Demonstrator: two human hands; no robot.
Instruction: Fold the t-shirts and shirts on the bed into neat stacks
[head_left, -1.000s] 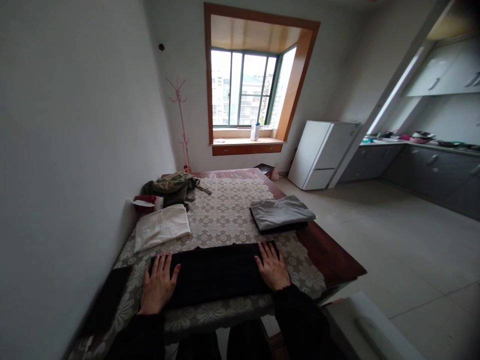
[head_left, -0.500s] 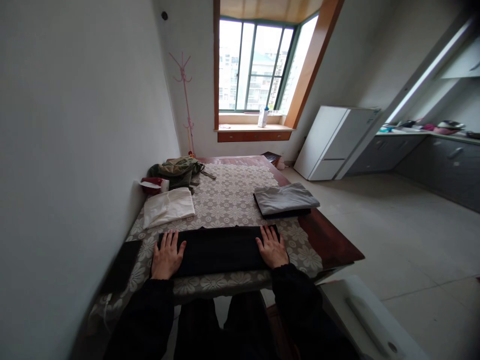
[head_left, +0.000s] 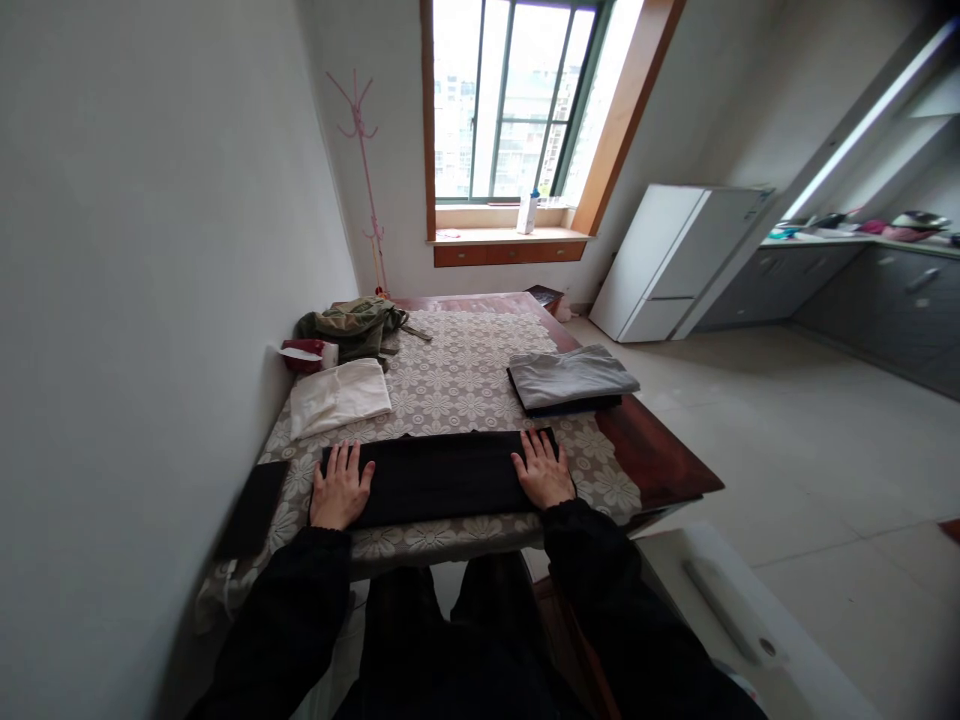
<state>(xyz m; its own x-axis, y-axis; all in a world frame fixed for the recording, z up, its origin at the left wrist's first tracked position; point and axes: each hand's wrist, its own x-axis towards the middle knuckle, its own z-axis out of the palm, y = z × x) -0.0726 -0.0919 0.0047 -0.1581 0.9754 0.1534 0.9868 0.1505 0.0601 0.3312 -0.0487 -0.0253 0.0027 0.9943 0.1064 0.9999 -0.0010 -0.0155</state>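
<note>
One folded black garment (head_left: 439,477) lies along the near edge of a lace-covered table (head_left: 465,375), with the left hand (head_left: 340,489) and right hand (head_left: 543,472) pressed flat and open on its two ends, and two other folded piles, white (head_left: 339,397) and grey (head_left: 570,377), sitting farther back.

Lace-clothed table (head_left: 660,470) with folded garments (head_left: 439,478)

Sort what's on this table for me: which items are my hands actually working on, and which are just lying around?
In hand:
- black folded garment, lying flat near the table edge
- left hand flat on its left end
- right hand flat on its right end

Lying about:
- grey folded garment
- white folded cloth
- olive bag
- red tissue box
</note>
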